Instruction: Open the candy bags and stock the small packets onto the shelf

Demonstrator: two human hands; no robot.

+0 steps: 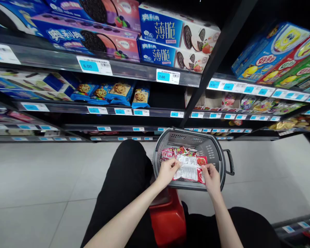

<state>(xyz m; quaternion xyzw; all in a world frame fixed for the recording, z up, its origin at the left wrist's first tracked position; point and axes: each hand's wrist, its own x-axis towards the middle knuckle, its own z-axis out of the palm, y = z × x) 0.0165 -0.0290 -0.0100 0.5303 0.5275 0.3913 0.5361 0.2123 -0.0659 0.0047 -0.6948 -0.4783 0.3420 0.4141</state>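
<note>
Just above the basket's open mouth, one packet (pixel 188 174), back face toward the camera: pale panel of print, red at the right end. Both hands are on it. Left hand (pixel 167 171): grip pinched on the left end, thumb and fingers. Right hand (pixel 212 177): grip pinched on the right end. Neither side is released. Two-ended hold most likely keeps the film flat and the print side readable; a pale seam runs across between the fingertips. Held low over the basket, probably so a slip would land inside. Print too small to read.

Container: grey basket (pixel 219 156), slotted walls, dark rim, handle (pixel 230 162) sticking out on the right. Sits between the knees, presumably for short reach. Inside: several small packets (pixel 167 154), pink and red, heaped toward the left and far side, partly covered by the held one. Count unclear.

Under the near rim, a red stool-like object (pixel 169 220); can't tell whether it carries the basket. Black trouser leg (pixel 119 193) to the left of it, pale tiled floor (pixel 36 172) around.

Beyond: shelving, labels on the rails. Blue cookie packs (pixel 121 92) lie in a row on the lower shelf, biscuit boxes (pixel 161 29) stacked above, fronts out. Right bay: cartoon boxes (pixel 271 51) upright, small bags in open cartons (pixel 210 102) below.
</note>
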